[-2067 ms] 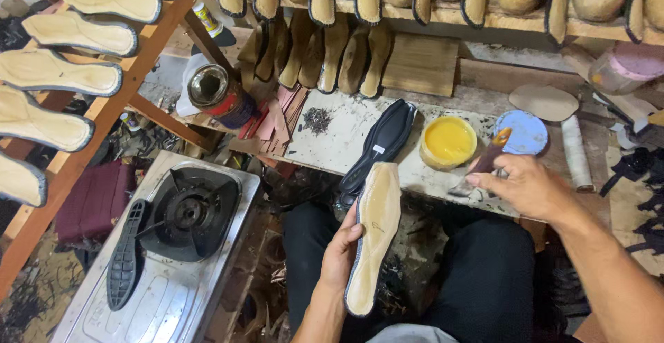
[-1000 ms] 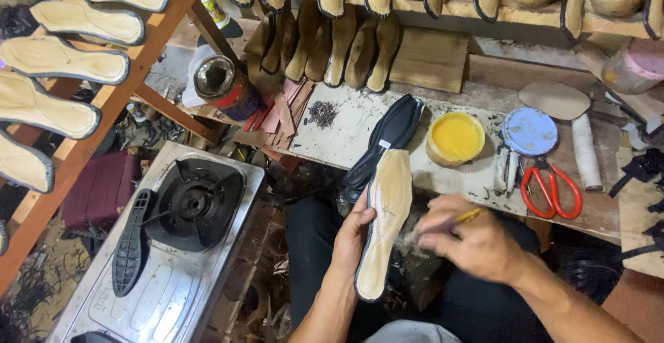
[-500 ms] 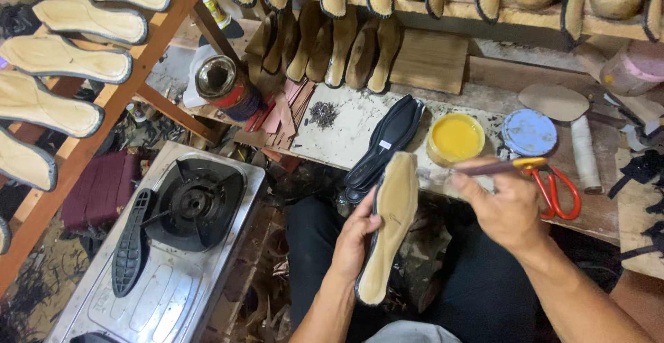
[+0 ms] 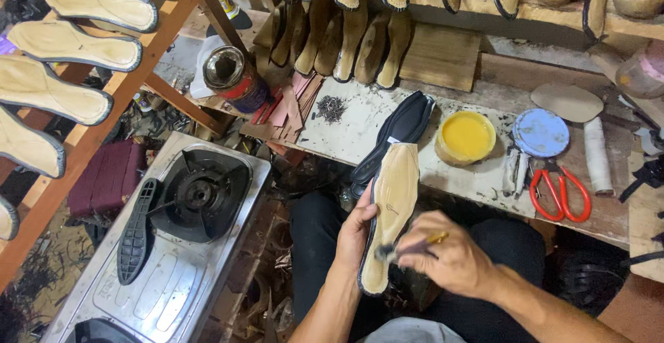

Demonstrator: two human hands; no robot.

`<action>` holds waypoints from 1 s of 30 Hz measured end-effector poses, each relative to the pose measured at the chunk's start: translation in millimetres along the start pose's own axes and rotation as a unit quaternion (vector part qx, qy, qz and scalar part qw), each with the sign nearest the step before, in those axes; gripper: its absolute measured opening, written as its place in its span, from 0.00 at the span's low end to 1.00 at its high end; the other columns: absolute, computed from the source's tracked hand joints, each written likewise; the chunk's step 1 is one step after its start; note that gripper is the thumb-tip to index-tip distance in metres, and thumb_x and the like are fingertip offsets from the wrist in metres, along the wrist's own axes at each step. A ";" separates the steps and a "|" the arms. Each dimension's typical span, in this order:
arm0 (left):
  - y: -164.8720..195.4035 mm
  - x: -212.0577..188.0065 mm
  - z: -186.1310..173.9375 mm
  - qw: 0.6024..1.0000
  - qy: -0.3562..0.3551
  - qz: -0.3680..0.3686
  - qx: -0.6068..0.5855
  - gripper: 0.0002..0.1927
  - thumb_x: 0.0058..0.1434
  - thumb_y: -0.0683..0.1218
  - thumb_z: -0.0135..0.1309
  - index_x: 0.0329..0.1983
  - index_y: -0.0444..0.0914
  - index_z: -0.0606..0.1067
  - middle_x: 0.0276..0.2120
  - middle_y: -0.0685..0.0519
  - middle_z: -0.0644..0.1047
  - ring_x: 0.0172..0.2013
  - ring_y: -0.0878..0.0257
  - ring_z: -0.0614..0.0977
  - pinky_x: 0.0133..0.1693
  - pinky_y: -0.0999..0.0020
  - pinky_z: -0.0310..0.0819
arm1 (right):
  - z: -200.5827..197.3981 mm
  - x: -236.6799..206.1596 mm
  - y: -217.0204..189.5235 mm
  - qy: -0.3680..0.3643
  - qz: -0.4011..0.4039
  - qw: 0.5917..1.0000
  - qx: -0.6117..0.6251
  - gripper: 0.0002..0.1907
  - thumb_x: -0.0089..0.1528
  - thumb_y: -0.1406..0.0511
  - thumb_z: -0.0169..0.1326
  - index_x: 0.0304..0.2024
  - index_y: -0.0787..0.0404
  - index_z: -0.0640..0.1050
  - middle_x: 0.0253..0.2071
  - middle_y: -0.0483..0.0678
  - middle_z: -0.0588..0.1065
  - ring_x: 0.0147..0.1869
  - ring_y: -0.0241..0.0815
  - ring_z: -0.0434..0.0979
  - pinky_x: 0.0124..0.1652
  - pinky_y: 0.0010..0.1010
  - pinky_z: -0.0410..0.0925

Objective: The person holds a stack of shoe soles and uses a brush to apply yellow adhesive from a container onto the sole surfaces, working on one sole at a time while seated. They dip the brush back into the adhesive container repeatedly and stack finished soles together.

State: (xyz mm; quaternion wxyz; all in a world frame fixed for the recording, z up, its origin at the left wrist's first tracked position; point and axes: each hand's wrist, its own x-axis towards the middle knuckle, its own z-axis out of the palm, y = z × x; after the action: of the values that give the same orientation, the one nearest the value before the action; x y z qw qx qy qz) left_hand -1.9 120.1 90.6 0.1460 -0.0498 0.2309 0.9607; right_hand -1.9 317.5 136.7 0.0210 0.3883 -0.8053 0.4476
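The left hand (image 4: pixel 358 236) grips a long tan shoe insole with a black edge (image 4: pixel 389 211) over the lap, fingers curled around its left rim. The right hand (image 4: pixel 453 260) has its fingers pinched shut on a small dark-bristled brush (image 4: pixel 401 249), whose tip touches the lower half of the insole. Whether glue already coats the surface cannot be told; it looks evenly matte, so the coating seems barely begun.

On the far bench (image 4: pixel 360 125) a round tub of yellow glue (image 4: pixel 465 137) stands open beside a stack of black soles (image 4: pixel 398 135), a pale blue lid (image 4: pixel 541 133) and red-handled scissors (image 4: pixel 560 191). To the left sits a steel gas stove (image 4: pixel 173 246) carrying a black sole (image 4: pixel 136 229); wooden racks (image 4: pixel 145 66) hold more insoles. The workshop is cramped and cluttered.
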 end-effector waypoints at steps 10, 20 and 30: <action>1.2 -8.8 5.3 0.997 -0.027 -0.006 -0.067 0.37 0.63 0.51 0.51 0.74 0.33 0.61 0.62 0.43 0.74 0.56 0.54 0.79 0.54 0.59 0.72 | -13.3 -1.6 18.3 0.157 0.172 0.972 0.018 0.09 0.60 0.65 0.62 0.41 0.62 0.83 0.39 0.47 0.83 0.41 0.37 0.83 0.42 0.28 0.74; 9.6 5.4 3.2 0.996 -0.022 0.063 -0.059 0.36 0.60 0.40 0.48 0.74 0.34 0.59 0.67 0.44 0.69 0.63 0.53 0.73 0.66 0.59 0.65 | 0.3 -1.1 5.1 0.025 -0.033 0.999 -0.009 0.10 0.55 0.63 0.66 0.37 0.59 0.82 0.36 0.44 0.80 0.42 0.46 0.81 0.44 0.35 0.73; 13.3 -2.9 4.1 0.995 -0.003 0.087 -0.042 0.37 0.60 0.38 0.48 0.75 0.32 0.58 0.67 0.44 0.69 0.64 0.55 0.73 0.65 0.63 0.65 | -86.5 23.2 76.7 0.282 0.196 0.926 -0.159 0.13 0.67 0.59 0.61 0.46 0.63 0.83 0.38 0.50 0.81 0.40 0.40 0.81 0.41 0.32 0.71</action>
State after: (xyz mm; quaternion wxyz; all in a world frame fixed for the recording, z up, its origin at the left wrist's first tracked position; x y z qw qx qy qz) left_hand -3.3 109.9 100.5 0.0607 -0.0324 0.1932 0.9787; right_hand -94.6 390.0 143.2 0.2203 0.0723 -0.8866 0.4003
